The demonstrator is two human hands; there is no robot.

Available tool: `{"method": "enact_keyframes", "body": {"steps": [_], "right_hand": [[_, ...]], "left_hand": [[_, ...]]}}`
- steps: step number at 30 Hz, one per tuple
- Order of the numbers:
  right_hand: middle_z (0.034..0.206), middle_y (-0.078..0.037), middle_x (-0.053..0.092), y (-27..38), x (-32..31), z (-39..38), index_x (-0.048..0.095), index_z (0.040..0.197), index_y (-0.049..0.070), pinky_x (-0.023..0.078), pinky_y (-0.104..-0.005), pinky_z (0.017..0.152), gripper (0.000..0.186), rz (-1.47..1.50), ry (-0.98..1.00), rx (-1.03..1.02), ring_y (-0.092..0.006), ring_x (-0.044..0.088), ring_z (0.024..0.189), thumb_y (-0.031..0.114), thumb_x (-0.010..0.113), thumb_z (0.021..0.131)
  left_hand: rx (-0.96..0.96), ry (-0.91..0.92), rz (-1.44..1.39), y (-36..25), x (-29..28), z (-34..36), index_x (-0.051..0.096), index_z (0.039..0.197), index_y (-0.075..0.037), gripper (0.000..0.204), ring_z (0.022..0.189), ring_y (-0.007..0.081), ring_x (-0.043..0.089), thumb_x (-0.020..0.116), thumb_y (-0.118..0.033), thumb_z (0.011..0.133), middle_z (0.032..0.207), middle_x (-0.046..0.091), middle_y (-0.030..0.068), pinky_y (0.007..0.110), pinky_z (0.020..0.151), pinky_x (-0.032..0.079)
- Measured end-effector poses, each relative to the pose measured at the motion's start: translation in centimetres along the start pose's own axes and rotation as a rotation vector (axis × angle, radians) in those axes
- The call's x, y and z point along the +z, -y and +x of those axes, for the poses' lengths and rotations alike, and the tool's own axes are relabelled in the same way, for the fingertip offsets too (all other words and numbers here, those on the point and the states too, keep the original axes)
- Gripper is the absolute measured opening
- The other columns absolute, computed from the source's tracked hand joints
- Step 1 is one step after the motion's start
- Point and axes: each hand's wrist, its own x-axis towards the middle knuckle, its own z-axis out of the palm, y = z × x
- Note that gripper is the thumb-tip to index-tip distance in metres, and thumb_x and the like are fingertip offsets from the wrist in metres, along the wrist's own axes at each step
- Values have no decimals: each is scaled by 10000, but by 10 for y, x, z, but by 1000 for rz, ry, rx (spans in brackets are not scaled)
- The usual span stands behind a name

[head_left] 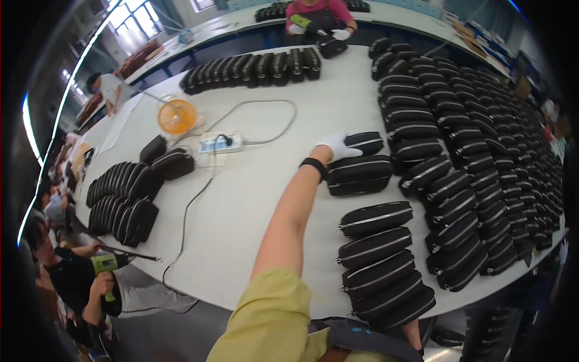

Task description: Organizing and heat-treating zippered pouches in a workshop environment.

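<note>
My left hand [339,146], in a white glove, reaches forward with its fingers on a small black zippered pouch [368,141], gripping it. Just below that lies a larger black pouch [359,177]. My right hand [412,332] is low at the table's front edge, mostly hidden behind the lowest of several black pouches [377,253] lying in a short column; its fingers cannot be seen.
Dense rows of pouches [470,145] cover the table's right; others stand in groups [120,187] at left and back [247,72]. An orange round container [176,123] and corded power strip [211,143] sit left-centre. Co-workers [66,277] [319,15] at left and back hold green tools.
</note>
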Motion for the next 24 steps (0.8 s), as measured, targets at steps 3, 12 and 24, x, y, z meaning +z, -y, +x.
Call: {"method": "enact_keyframes", "body": {"steps": [3, 12, 24], "right_hand": [[1093, -113, 682, -5, 0, -5, 619, 1174, 73, 488, -383, 904, 338, 12, 17, -14, -320, 625, 1049, 233, 629, 876], [1085, -102, 684, -9, -4, -11, 616, 1180, 77, 490, -387, 900, 341, 36, 27, -25, -313, 627, 1037, 240, 626, 881], [1074, -88, 687, 9, 0, 14, 612, 1188, 82, 491, -393, 895, 345, 8, 64, -53, -305, 631, 1022, 249, 621, 887]], "left_hand": [[52, 65, 4, -3, -6, -12, 504, 1343, -53, 865, 1024, 306, 637, 801, -398, 608, 1142, 655, 180, 374, 892, 511], [38, 439, -2, -8, 3, -1, 553, 1280, -81, 724, 878, 264, 675, 775, -236, 609, 1010, 691, 141, 381, 756, 567], [92, 268, 98, -52, 17, -54, 479, 1375, -109, 843, 1170, 343, 570, 729, -409, 627, 1330, 552, 180, 441, 939, 492]]}}
